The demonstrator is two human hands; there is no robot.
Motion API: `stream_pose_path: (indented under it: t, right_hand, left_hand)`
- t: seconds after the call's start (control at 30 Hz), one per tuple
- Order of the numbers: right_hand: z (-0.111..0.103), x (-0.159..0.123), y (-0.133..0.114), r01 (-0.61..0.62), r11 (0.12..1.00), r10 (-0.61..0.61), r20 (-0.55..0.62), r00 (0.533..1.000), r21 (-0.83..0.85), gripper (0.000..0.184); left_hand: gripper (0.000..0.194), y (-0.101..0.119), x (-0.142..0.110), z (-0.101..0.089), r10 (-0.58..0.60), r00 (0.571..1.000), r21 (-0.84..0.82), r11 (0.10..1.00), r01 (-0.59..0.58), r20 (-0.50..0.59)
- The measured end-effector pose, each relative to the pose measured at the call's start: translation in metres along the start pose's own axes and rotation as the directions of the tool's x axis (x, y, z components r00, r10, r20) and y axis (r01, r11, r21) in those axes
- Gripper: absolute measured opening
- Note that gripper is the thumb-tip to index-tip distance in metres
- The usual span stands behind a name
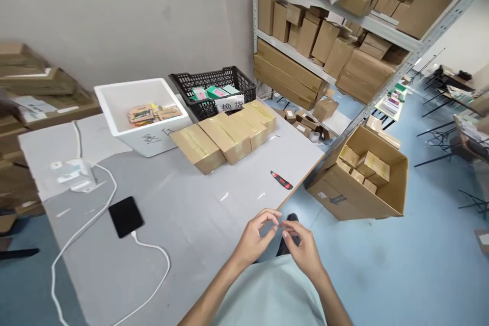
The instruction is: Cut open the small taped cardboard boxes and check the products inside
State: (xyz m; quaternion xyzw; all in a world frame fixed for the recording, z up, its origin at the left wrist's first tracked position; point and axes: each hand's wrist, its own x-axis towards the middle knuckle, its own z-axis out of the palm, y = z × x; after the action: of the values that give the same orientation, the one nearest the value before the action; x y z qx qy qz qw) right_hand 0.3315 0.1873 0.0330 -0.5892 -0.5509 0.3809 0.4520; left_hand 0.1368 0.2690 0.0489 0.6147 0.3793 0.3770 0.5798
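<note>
My left hand (256, 233) and my right hand (301, 245) are close together in front of my body, at the table's near edge. Loosely curled fingers on both hands leave a gap to the thumbs, and I see nothing held in either. A red and black utility knife (281, 180) lies on the grey table (183, 224) just beyond my hands. Farther back stands a row of several taped brown cardboard boxes (225, 135), pressed side by side.
Behind the boxes are a white foam box (153, 137) and a black plastic crate (237, 74). A phone (126, 216) with a white cable lies at left. An open carton (344, 198) holding small boxes stands right of the table, below a loaded shelf rack (393, 34).
</note>
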Motion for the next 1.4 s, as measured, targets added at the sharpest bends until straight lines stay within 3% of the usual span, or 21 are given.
stream_pose_path:
  t: [0.1,0.17,0.27,0.37,0.43,0.53,0.63,0.77,0.87,0.97,1.17,1.3,1.4]
  right_hand:
    - [-0.017,0.063,0.042,0.003,0.999,-0.002,0.034,0.999,-0.031,0.036]
    - [-0.029,0.122,0.069,0.032,0.996,-0.025,0.081,0.996,-0.085,0.036]
    - [-0.042,0.233,0.097,0.135,0.971,-0.099,0.183,0.978,-0.195,0.038]
    - [-0.038,0.362,0.102,0.296,0.889,-0.194,0.298,0.935,-0.349,0.052]
    - [-0.021,0.450,0.097,0.366,0.810,-0.210,0.356,0.911,-0.458,0.069]
    - [0.025,0.564,0.091,0.380,0.721,-0.160,0.395,0.905,-0.579,0.092]
    - [0.074,0.638,0.099,0.309,0.676,0.009,0.427,0.904,-0.669,0.105]
    - [0.109,0.672,0.135,0.229,0.630,0.174,0.423,0.889,-0.742,0.116]
    - [0.115,0.675,0.158,0.245,0.617,0.183,0.439,0.880,-0.748,0.124]
    - [0.117,0.677,0.167,0.213,0.629,0.232,0.443,0.866,-0.747,0.122]
    - [0.119,0.686,0.160,0.134,0.673,0.269,0.410,0.872,-0.727,0.119]
    - [0.111,0.698,0.134,0.032,0.645,0.359,0.339,0.870,-0.763,0.133]
    - [0.091,0.694,0.112,-0.003,0.619,0.355,0.276,0.893,-0.785,0.135]
  left_hand:
    - [0.017,-0.022,0.034,-0.006,-0.072,0.990,-0.011,0.997,0.071,-0.122]
    - [0.024,-0.039,0.060,-0.008,-0.120,0.964,-0.032,0.993,0.116,-0.237]
    - [0.038,-0.057,0.108,-0.007,-0.200,0.877,-0.081,0.980,0.183,-0.437]
    - [0.047,-0.061,0.165,0.001,-0.266,0.759,-0.148,0.964,0.222,-0.594]
    - [0.051,-0.057,0.205,0.007,-0.286,0.699,-0.182,0.958,0.222,-0.656]
    - [0.054,-0.049,0.254,0.017,-0.301,0.636,-0.201,0.953,0.227,-0.711]
    - [0.055,-0.048,0.280,0.027,-0.319,0.593,-0.204,0.945,0.254,-0.739]
    - [0.061,-0.058,0.282,0.035,-0.382,0.531,-0.244,0.918,0.313,-0.756]
    - [0.065,-0.063,0.282,0.034,-0.433,0.475,-0.284,0.891,0.355,-0.766]
    - [0.067,-0.064,0.288,0.032,-0.454,0.454,-0.298,0.878,0.375,-0.767]
    - [0.068,-0.063,0.286,0.041,-0.452,0.498,-0.301,0.885,0.357,-0.740]
    - [0.066,-0.064,0.263,0.043,-0.433,0.534,-0.296,0.898,0.326,-0.726]
    - [0.065,-0.064,0.240,0.035,-0.401,0.581,-0.290,0.916,0.278,-0.709]
